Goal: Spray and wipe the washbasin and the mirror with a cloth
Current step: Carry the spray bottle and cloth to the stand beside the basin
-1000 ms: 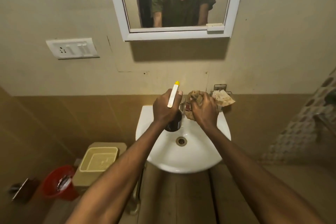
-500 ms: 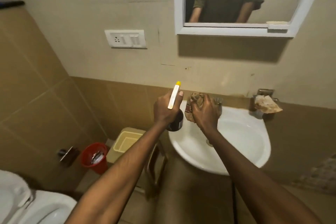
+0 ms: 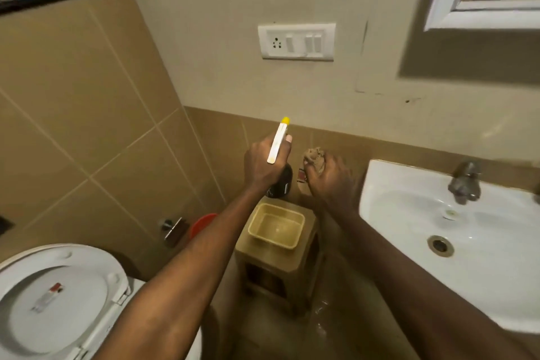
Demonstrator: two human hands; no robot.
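With both hands now carried left off the basin (image 3: 377, 184) to above the tub (image 3: 276, 225), left hand (image 3: 264, 165) fingers gripping the bottle (image 3: 280, 181) and right hand (image 3: 328, 177) fingers clenching the cloth (image 3: 314, 156), wiping appears finished or paused.

white washbasin (image 3: 409, 213), brown cloth (image 3: 314, 159), yellow-tipped spray bottle (image 3: 279, 155).

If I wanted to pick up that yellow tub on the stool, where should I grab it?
Grab the tub by its rim, coming from above. It sits upright and open on the stool, and the rim sticks out all round like a lip, so fingers can hook under it. Two hands on opposite short sides would probably keep it level.
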